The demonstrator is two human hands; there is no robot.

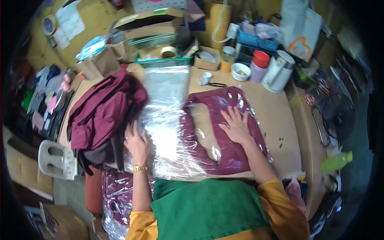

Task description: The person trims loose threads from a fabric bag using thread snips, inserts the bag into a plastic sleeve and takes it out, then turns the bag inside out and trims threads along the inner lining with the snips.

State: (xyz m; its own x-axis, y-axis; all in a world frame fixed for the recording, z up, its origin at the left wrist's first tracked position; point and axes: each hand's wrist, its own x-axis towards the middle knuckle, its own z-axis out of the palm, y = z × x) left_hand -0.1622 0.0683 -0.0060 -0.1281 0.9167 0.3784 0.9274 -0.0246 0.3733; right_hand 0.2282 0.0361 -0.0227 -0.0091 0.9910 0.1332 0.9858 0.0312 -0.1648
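Under my right hand [237, 126] lies a maroon garment [230, 158] in a shiny clear plastic bag, flat on the table. The fingers of that hand are spread and pressed on it. A tan patch shows inside the garment's outline. My left hand [137, 145], with a gold watch [139, 168] at the wrist, rests with its fingers apart between a heap of maroon cloth [106, 106] and a stack of clear plastic bags [165, 100]. Its fingertips are close to the cloth's edge; whether they touch it I cannot tell. Dark lining shows at the heap's lower side.
Behind the bags stand a green basket [164, 62] holding a tape roll, a small wicker basket [208, 59], a white bowl [241, 72], a red-lidded container [259, 66] and a kettle [279, 72]. Black snips [216, 84] lie nearby. A white plastic stool [58, 160] is at left.
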